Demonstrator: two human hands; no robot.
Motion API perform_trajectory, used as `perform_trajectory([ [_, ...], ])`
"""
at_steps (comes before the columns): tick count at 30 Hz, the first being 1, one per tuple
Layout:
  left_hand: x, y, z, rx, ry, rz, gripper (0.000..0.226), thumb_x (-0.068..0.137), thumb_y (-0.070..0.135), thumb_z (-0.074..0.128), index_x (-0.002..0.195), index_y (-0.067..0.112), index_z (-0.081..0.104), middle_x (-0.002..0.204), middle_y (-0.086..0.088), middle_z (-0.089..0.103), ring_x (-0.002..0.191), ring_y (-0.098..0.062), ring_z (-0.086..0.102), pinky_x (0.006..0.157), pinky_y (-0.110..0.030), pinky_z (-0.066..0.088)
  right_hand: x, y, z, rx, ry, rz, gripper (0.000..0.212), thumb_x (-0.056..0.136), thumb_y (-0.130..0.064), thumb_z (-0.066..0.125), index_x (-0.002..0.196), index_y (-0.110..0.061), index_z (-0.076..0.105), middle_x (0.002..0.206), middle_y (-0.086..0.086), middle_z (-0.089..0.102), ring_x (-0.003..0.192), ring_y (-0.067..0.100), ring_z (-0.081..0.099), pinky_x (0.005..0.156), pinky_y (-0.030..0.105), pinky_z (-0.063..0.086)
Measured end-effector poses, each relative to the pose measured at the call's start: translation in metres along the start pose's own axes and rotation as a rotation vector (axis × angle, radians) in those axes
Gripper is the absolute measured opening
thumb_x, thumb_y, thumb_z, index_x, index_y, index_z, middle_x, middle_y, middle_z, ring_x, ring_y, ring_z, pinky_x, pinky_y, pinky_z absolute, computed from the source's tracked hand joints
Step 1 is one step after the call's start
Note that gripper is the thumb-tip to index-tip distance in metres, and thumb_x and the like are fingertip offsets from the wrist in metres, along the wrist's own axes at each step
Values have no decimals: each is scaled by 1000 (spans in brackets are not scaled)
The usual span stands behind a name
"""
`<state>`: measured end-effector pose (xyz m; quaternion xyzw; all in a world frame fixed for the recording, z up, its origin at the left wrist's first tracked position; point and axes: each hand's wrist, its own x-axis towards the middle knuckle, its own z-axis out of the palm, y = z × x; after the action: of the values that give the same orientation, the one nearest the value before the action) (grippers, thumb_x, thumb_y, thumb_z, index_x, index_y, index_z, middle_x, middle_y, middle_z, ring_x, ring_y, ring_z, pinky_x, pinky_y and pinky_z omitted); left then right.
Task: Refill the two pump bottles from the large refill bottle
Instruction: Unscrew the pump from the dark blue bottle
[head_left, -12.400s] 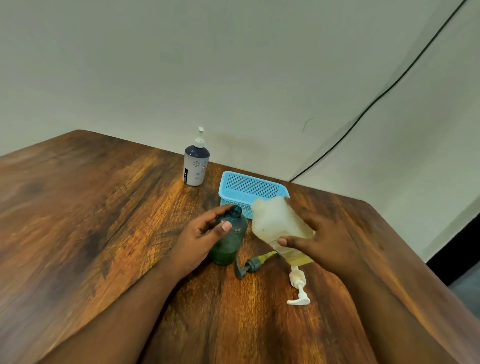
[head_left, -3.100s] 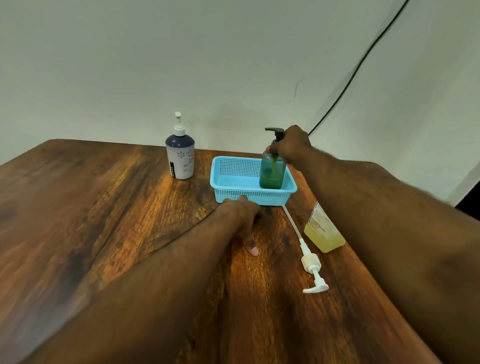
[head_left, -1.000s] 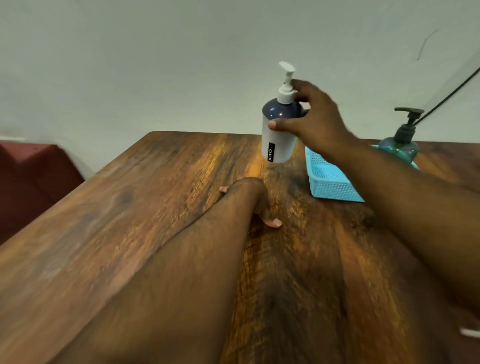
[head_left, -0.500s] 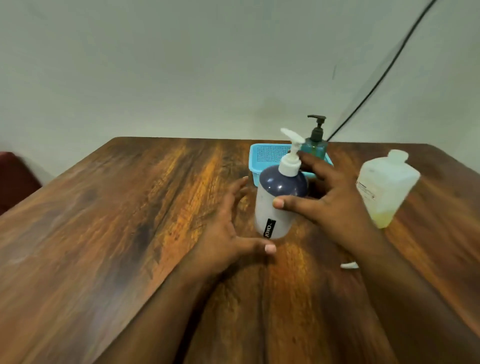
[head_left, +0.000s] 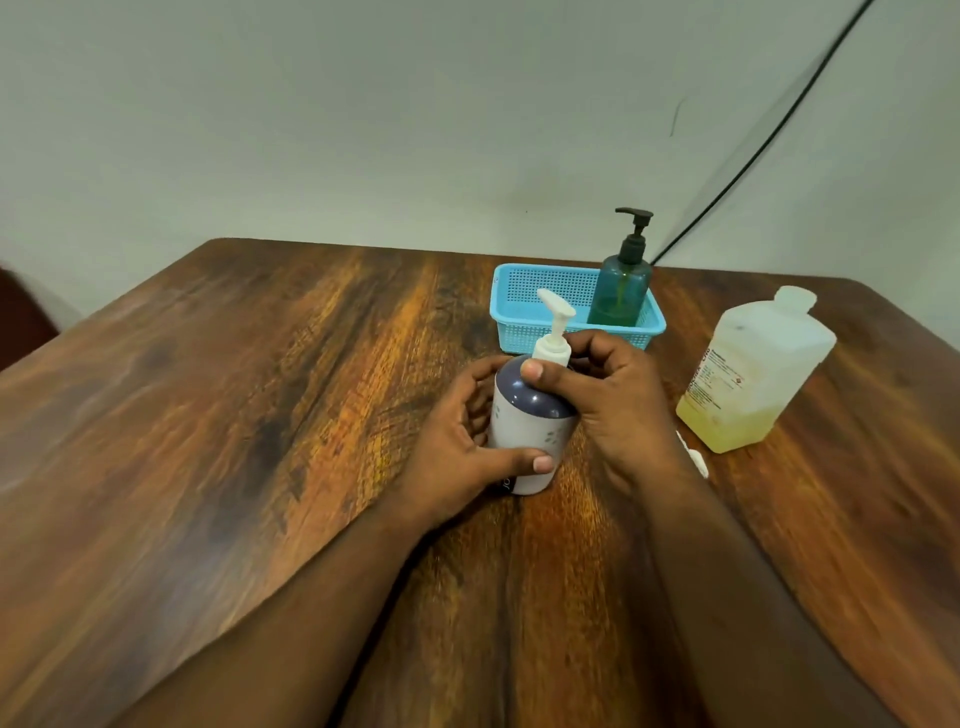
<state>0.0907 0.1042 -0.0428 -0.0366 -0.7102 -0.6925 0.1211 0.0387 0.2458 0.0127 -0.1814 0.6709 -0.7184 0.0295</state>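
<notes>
With the teal pump bottle (head_left: 621, 291) capped in the blue plastic mesh basket (head_left: 524, 332) near the worktop's far edge, apparently done, the left hand (head_left: 457, 457) grips the navy-and-white pump bottle (head_left: 530, 431) while the right hand (head_left: 608, 400) pinches its white pump collar (head_left: 551, 353), seemingly to unscrew it.

On the wooden table (head_left: 260, 441), the left hand (head_left: 457, 457) grips the white bottle (head_left: 530, 431) low on its body while the right hand (head_left: 613, 400) pinches its pump collar (head_left: 551, 353). At one o'clock, the green bottle (head_left: 621, 291) stands upright in the blue basket (head_left: 524, 317). At three o'clock stands the refill bottle (head_left: 753, 374), yellow liquid low inside.
</notes>
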Motion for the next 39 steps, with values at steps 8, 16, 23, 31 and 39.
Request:
perform_trajectory([
  [8,5,-7,-4,28,-35,1,90,57,-2,90,126,30,43,128,-1,59,116,-16,62,91,-32,55,1,20,1,77,-125,-24,36,78,-23,72,112,-13,68,110,5,71,107,21,65,94,40,51],
  [16,5,-5,-4,-9,-66,-33,91,57,-2,87,130,25,40,132,1,56,118,-15,60,88,-29,55,1,19,-1,200,-149,-67,60,79,-16,67,133,-31,44,116,8,69,113,19,63,95,39,51],
  [23,6,-3,-3,-37,-89,-35,92,57,-7,83,134,16,38,130,0,58,118,-15,61,91,-28,54,1,24,-3,236,-17,-104,26,97,-10,47,119,-18,57,114,-1,69,109,17,64,90,37,53],
  [31,4,0,-3,-29,-89,-38,89,58,-5,81,132,21,39,127,5,59,116,-10,61,87,-24,54,-2,30,4,287,28,-83,24,98,-15,44,113,-21,63,115,3,69,112,19,62,95,41,50],
  [39,3,2,-3,-19,-94,-47,91,59,-4,81,135,18,37,128,4,57,117,-10,60,89,-24,54,-2,30,5,335,42,-61,25,98,-17,45,116,-17,62,114,2,69,111,19,63,96,44,50],
])
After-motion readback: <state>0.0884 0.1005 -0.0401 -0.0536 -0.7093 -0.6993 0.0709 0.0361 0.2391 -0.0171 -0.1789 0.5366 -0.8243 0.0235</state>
